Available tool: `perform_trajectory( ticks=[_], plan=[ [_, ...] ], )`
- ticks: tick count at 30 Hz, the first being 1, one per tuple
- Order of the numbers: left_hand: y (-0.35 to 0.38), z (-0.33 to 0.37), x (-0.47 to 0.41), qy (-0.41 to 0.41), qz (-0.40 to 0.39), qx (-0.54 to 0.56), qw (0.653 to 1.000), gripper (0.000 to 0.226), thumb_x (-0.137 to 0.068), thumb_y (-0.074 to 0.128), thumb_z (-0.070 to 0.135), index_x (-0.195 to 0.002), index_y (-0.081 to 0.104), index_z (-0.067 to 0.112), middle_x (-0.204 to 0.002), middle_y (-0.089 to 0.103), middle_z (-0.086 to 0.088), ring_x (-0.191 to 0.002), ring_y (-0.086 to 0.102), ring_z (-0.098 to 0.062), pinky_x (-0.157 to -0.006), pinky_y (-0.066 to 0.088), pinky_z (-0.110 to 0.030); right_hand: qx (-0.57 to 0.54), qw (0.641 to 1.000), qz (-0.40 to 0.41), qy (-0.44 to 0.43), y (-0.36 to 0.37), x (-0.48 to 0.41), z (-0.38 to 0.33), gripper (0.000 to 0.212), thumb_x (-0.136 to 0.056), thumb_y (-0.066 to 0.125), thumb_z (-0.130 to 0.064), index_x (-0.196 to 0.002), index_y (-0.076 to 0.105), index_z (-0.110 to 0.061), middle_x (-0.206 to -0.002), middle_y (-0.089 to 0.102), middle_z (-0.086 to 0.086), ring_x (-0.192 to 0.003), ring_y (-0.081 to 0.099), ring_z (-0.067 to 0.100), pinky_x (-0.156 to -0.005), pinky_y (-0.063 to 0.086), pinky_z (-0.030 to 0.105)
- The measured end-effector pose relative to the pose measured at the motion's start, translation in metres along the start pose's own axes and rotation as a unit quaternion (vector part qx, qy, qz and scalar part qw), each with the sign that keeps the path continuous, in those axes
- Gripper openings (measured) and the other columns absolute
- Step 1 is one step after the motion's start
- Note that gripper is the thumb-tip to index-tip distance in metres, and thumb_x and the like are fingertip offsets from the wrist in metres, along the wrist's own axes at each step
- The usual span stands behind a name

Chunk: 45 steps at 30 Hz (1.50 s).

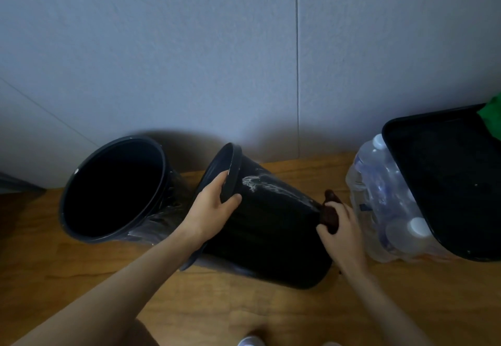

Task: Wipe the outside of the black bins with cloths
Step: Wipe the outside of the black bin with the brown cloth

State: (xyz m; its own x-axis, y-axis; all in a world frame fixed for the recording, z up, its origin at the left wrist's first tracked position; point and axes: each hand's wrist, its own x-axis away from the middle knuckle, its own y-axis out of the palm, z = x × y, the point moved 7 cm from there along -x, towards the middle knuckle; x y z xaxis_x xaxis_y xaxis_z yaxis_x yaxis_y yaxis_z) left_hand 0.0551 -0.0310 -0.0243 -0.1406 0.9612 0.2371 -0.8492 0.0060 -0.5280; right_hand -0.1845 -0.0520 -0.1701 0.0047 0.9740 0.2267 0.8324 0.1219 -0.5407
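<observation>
Left hand (211, 207) grips tipped bin (271, 226) by rim; right hand (344, 233) (at base) clutches cloth (330, 211).

Wooden floor (244, 313) along the wall. Left to right it carries a round black bin (113, 191), a tipped black bin (271, 237), a wrapped water-bottle pack (379, 196) and a rectangular black bin (461, 183).

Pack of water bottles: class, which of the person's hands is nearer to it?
Right. The right hand holds a cloth beside the pack; the left hand grips the tilted bin by its rim, farther off.
</observation>
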Motion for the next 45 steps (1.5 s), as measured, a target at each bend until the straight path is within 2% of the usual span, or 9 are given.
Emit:
perform_trajectory(
  ticks=[4,8,13,22,25,29,35,38,45],
  plan=[
    [0.004,0.001,0.003,0.021,-0.011,-0.012,1.000,0.041,-0.092,0.053,0.006,-0.127,0.047,0.026,-0.109,0.064,0.005,-0.103,0.060,-0.007,-0.092,0.047,-0.024,0.004,0.996,0.045,-0.074,0.008,0.031,-0.044,0.062,-0.073,0.069,-0.011,-0.130,0.047,-0.024,-0.138,0.043,-0.002,-0.131,0.035,0.020,-0.108,0.033,0.046],
    [0.014,0.003,0.010,0.016,-0.054,0.003,0.998,0.049,-0.091,0.049,-0.003,-0.129,0.041,0.028,-0.103,0.065,0.005,-0.095,0.063,-0.006,-0.079,0.050,-0.014,-0.109,0.978,0.022,-0.178,0.020,0.048,-0.111,0.083,-0.072,0.073,-0.011,-0.142,0.030,-0.025,-0.141,0.037,-0.012,-0.135,0.032,0.009,-0.109,0.034,0.033],
    [0.018,0.009,0.016,0.005,-0.098,0.043,0.994,0.055,-0.089,0.046,-0.008,-0.133,0.036,0.023,-0.105,0.061,0.002,-0.089,0.064,-0.002,-0.074,0.052,-0.016,-0.081,0.955,-0.014,-0.285,0.029,0.038,-0.162,0.061,-0.084,0.065,-0.020,-0.138,0.039,-0.027,-0.155,0.021,-0.002,-0.143,0.020,0.017,-0.111,0.034,0.043],
    [0.025,0.000,0.024,-0.010,-0.120,0.073,0.990,0.065,-0.089,0.043,-0.012,-0.138,0.031,0.029,-0.118,0.060,0.003,-0.106,0.061,-0.003,-0.080,0.052,-0.017,-0.083,0.991,-0.022,-0.105,0.024,-0.015,-0.109,0.046,-0.089,0.059,-0.022,-0.132,0.045,-0.027,-0.139,0.042,0.000,-0.129,0.038,0.022,-0.106,0.036,0.036],
    [0.025,0.004,0.024,0.002,-0.110,0.073,0.991,0.066,-0.087,0.041,-0.017,-0.135,0.035,0.027,-0.113,0.062,0.002,-0.100,0.063,-0.003,-0.077,0.051,-0.015,-0.086,0.984,0.006,-0.158,0.020,0.021,-0.125,0.047,-0.086,0.060,-0.019,-0.130,0.047,-0.030,-0.141,0.040,-0.002,-0.132,0.033,0.020,-0.108,0.033,0.038],
    [0.024,0.013,0.024,0.023,-0.108,0.046,0.993,0.068,-0.086,0.042,-0.017,-0.126,0.035,0.037,-0.108,0.056,0.016,-0.089,0.059,0.014,-0.072,0.045,-0.004,-0.082,0.969,0.021,-0.234,0.029,0.045,-0.160,0.049,-0.083,0.054,-0.022,-0.130,0.047,-0.031,-0.144,0.039,-0.003,-0.137,0.027,0.020,-0.107,0.029,0.038],
    [0.022,0.008,0.023,-0.002,-0.125,0.089,0.988,0.061,-0.089,0.043,-0.012,-0.128,0.039,0.034,-0.109,0.062,-0.004,-0.102,0.064,-0.014,-0.082,0.055,-0.028,-0.097,0.983,-0.004,-0.158,0.029,0.003,-0.151,0.048,-0.088,0.058,-0.019,-0.133,0.045,-0.031,-0.140,0.044,-0.005,-0.133,0.032,0.021,-0.108,0.033,0.044],
    [0.024,0.006,0.025,-0.011,-0.133,0.100,0.986,0.061,-0.090,0.044,-0.010,-0.128,0.038,0.037,-0.116,0.061,-0.004,-0.108,0.062,-0.014,-0.090,0.054,-0.033,-0.099,0.987,-0.037,-0.121,0.030,-0.014,-0.144,0.044,-0.089,0.058,-0.020,-0.130,0.047,-0.030,-0.137,0.047,-0.004,-0.130,0.036,0.023,-0.107,0.034,0.043],
    [0.034,0.015,0.023,0.023,-0.128,0.058,0.990,0.052,-0.088,0.048,-0.007,-0.132,0.042,0.019,-0.111,0.063,-0.002,-0.101,0.063,-0.011,-0.088,0.054,-0.030,-0.191,0.957,0.044,-0.213,0.005,0.038,-0.156,0.048,-0.083,0.058,-0.027,-0.130,0.047,-0.035,-0.134,0.046,-0.014,-0.126,0.040,0.007,-0.106,0.039,0.035]
  ],
)
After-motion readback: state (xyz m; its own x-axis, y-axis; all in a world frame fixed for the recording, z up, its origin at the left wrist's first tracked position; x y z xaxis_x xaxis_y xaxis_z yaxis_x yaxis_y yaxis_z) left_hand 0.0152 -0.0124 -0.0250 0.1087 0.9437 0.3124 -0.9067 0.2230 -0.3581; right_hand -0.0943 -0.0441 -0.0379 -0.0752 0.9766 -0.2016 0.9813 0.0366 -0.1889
